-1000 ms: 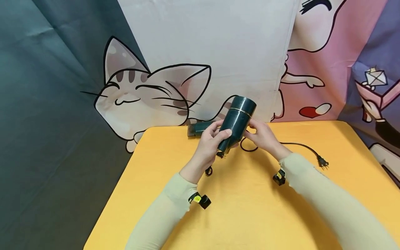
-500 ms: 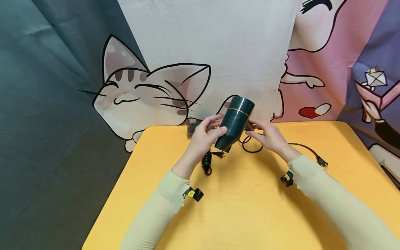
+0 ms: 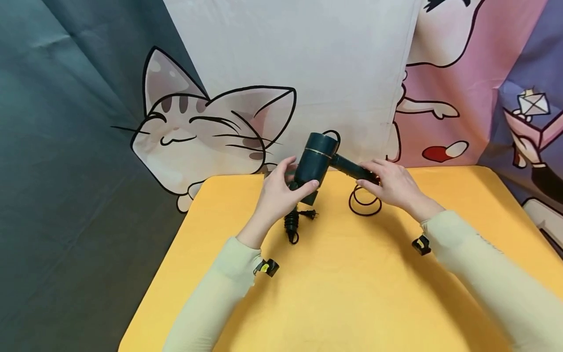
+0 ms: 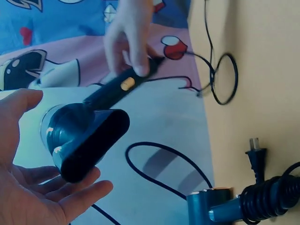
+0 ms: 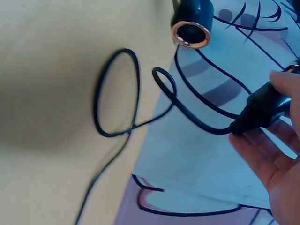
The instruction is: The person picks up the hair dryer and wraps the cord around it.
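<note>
Dark green cylindrical hair dryer with a gold-coloured ring (image 3: 308, 171) held up between the left hand (image 3: 278, 193) and the right hand (image 3: 393, 183)

At the left, above the far part of the yellow worktop (image 3: 343, 283), the left hand stands spread around the dryer's barrel (image 3: 320, 143); its grip is loose, fingers relaxed, and whether they touch the barrel I cannot tell; below, near the middle of the worktop's far edge, lies a second, dark green hair dryer (image 4: 199, 211), its wound black cord (image 3: 291, 222) reaching toward the near edge, a black two-pin plug (image 3: 309, 213) just to the right of that coil.

Next comes the raised barrel, its long axis slanting from the far edge toward the near-left corner; the flattened nozzle (image 4: 96, 145) ends it beside the left fingers; the slim dark handle (image 3: 347, 166) leaves roughly crosswise, running right and slightly toward the near edge, directly into the right hand's grip.

That grip grasps the handle's tail, thumb opposite fingers; so the right hand is nearest the handle and the left nearest the barrel, and I judge the right carries the weight; looped black cord (image 3: 366, 215) trails beneath, near the far edge.
</note>
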Action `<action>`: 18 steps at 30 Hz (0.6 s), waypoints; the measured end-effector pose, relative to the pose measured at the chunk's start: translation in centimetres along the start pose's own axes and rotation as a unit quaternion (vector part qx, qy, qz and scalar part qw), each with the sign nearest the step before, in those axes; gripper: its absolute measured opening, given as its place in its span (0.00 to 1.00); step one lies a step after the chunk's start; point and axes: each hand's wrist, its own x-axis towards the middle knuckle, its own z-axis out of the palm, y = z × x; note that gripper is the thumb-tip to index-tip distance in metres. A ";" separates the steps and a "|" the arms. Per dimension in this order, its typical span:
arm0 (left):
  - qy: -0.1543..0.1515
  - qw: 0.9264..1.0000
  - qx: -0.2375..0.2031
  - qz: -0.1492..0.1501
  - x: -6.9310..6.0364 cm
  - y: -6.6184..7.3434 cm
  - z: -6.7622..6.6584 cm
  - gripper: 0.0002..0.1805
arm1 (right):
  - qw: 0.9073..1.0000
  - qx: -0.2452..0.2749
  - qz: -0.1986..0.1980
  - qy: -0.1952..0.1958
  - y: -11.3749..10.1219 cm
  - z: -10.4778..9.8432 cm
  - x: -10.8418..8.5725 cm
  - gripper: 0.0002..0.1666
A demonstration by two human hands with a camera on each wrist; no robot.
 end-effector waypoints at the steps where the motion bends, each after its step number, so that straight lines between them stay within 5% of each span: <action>1: 0.000 1.000 0.007 -0.006 0.2 0.0 0.2 0.47 | 1.000 -0.008 -0.004 -0.003 0.0 -0.4 0.1 0.25; 9: 0.016 0.999 0.034 -0.036 1.7 -1.0 1.7 0.49 | 0.998 -0.040 -0.024 -0.042 -1.0 -2.9 0.4 0.22; 18: 0.053 0.994 0.076 -0.050 2.3 -1.8 3.2 0.47 | 0.996 -0.049 -0.026 -0.067 -1.9 -3.2 0.9 0.19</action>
